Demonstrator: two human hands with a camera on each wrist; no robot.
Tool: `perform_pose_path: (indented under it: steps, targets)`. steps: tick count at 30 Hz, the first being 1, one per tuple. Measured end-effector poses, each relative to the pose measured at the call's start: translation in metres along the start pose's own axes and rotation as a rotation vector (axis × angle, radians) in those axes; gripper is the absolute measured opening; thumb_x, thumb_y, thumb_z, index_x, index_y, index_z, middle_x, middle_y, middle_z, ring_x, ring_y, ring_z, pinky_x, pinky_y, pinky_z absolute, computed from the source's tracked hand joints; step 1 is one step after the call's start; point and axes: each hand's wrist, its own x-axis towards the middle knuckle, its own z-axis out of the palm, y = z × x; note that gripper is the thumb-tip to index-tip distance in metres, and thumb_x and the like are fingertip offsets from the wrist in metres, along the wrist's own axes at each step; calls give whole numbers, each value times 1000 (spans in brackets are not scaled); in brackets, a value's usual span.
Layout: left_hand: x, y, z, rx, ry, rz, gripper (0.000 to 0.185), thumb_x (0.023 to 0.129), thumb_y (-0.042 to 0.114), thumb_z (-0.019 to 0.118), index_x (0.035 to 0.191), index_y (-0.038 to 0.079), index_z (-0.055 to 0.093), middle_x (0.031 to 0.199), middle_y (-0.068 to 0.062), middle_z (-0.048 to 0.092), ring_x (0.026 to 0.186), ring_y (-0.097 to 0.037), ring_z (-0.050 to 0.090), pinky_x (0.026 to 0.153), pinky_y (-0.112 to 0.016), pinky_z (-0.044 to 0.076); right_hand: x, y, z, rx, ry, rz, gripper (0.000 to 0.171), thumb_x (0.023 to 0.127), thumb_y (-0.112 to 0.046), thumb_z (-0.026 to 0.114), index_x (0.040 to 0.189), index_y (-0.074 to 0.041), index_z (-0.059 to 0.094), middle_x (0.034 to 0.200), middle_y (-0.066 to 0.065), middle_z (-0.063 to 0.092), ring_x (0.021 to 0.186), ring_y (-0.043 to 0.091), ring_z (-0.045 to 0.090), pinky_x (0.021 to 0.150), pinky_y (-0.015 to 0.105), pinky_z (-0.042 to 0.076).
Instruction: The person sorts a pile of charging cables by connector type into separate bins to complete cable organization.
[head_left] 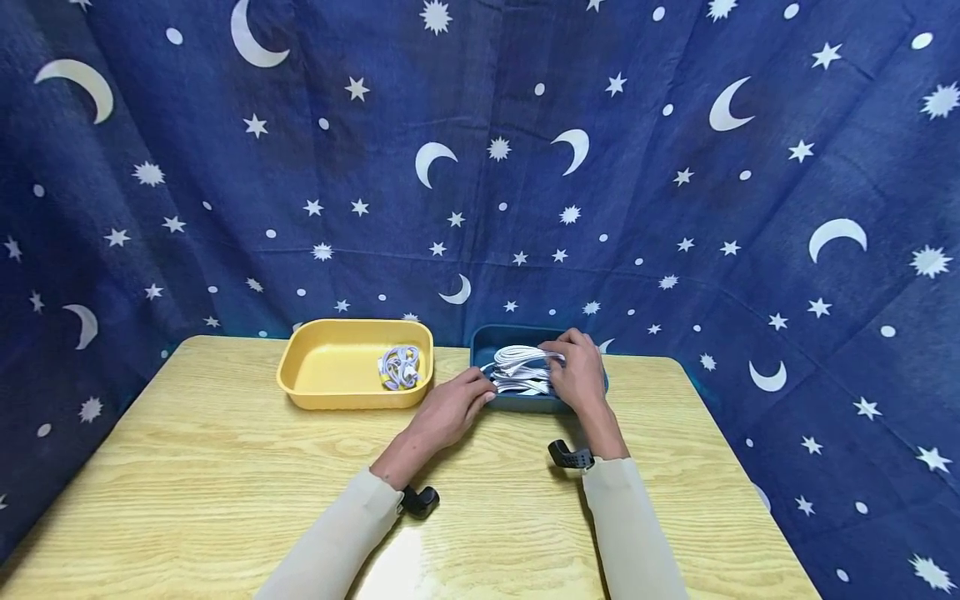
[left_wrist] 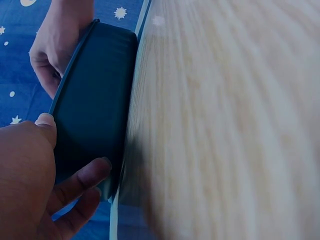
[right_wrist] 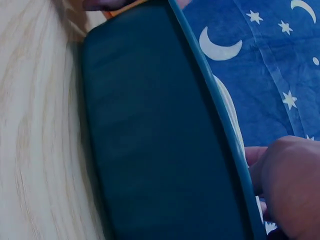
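A dark blue box (head_left: 528,403) on the table holds several coiled white cables (head_left: 517,357), one lying over another. My left hand (head_left: 453,408) grips the box's front left corner; in the left wrist view its fingers (left_wrist: 82,180) lie against the outer wall. My right hand (head_left: 579,371) reaches over the right half of the box and pinches the right end of the top white cable. Behind the rim in the right wrist view, the right hand (right_wrist: 292,185) partly shows, its fingertips hidden by the box wall.
Left of the blue box stands a yellow box (head_left: 322,402) with a small bundled white-and-yellow cable (head_left: 400,368) in its right end. Both boxes sit at the far edge of the wooden table (head_left: 225,467). A blue curtain (head_left: 480,208) with moons and stars hangs behind.
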Motion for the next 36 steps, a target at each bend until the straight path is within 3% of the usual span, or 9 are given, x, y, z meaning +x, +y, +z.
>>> perform_pose_path:
  steps: [9,14,22,30,36]
  targets:
    - [2,3,3,-12,-1,10,21,112,25,56,113,18,75,106,4,61,89,-12,64,79,-36,56,4,-3,-1,-88,-19,1,22,87,2,75,103,-9,85,94,11,65,88,34,60,78,52,49]
    - [2,4,4,-2,4,6,20,112,25,56,113,18,75,107,5,61,90,-11,64,79,-35,56,4,-2,-1,-83,-59,15,22,87,2,75,104,-8,85,94,12,66,90,36,61,84,54,52]
    - [3,5,2,-10,-5,5,19,111,24,57,113,19,75,108,4,61,90,-12,64,80,-36,57,3,-2,3,-81,-115,65,21,89,0,72,104,-8,85,93,11,65,92,35,62,82,53,53]
    - [2,3,2,-9,-5,-3,20,112,25,56,113,18,75,108,4,61,90,-12,64,80,-37,57,2,-1,3,-62,-153,100,16,93,-8,73,105,-7,84,102,12,70,102,37,64,95,55,50]
    - [2,0,1,-9,-5,-10,23,113,26,54,114,18,75,109,4,62,92,-12,64,81,-36,56,2,-3,2,-42,-168,89,19,96,-13,71,108,-7,83,113,15,73,112,39,65,94,56,44]
